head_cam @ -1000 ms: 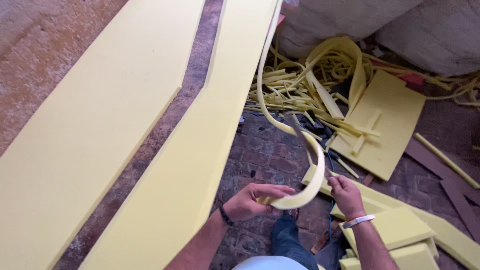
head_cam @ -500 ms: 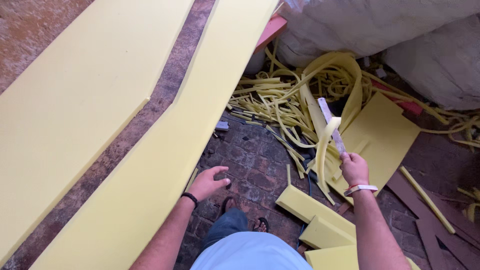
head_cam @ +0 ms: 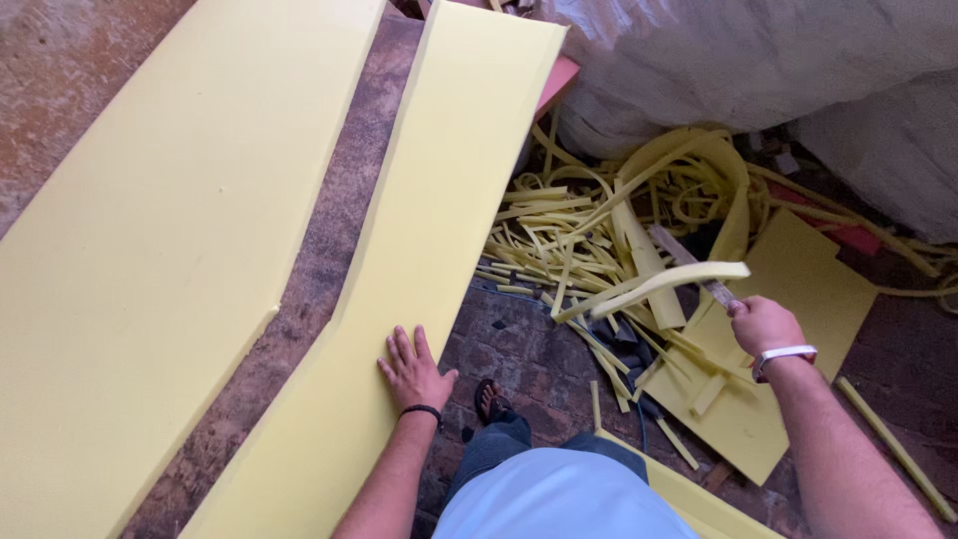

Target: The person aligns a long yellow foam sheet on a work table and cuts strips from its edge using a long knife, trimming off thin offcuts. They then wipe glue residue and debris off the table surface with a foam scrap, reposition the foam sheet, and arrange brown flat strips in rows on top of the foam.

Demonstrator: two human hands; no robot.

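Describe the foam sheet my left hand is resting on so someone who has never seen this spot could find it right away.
Two long yellow foam sheets lie side by side on the brick floor. Yours is the narrow sheet on the right, next to the pile of foam offcuts, with the left hand flat on its edge. Unlike the wide sheet beside it, it is slimmer and bends partway along.

Worn brick floor; grey sacking bundles behind; soft daylight.

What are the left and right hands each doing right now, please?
Left hand: open, flat on the long yellow foam sheet.
Right hand: closed around a blade-like tool, beside a yellow foam strip.
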